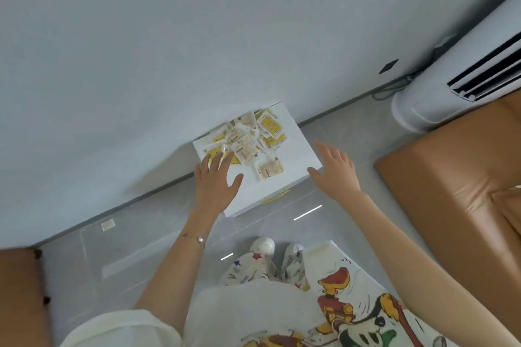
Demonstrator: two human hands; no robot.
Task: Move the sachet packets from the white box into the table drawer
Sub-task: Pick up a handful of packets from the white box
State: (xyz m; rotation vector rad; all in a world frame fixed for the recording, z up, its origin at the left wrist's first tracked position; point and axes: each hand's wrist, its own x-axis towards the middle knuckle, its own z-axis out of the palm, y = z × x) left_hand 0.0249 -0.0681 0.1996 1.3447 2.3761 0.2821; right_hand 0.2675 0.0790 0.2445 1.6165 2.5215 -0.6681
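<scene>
Cartoon-print shirt [310, 318] at 6 o'clock; left hand [215, 180] and right hand [335, 169], fingers spread and empty, flank a white surface [296, 149] against a grey wall [169, 36]. Sachet packets [248, 141] are heaped at its 12 o'clock, with a tan sofa [451, 177] at 3 o'clock.

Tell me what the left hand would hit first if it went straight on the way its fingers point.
The sachet packets piled on the white surface: the left hand has straight fingers whose tips lie at the nearest of them, though its height above the pile is unclear.

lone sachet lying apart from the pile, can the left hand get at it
Probably yes: the left hand is open just beside the lone sachet, with only bare white surface between them and nothing on top of it.
</scene>
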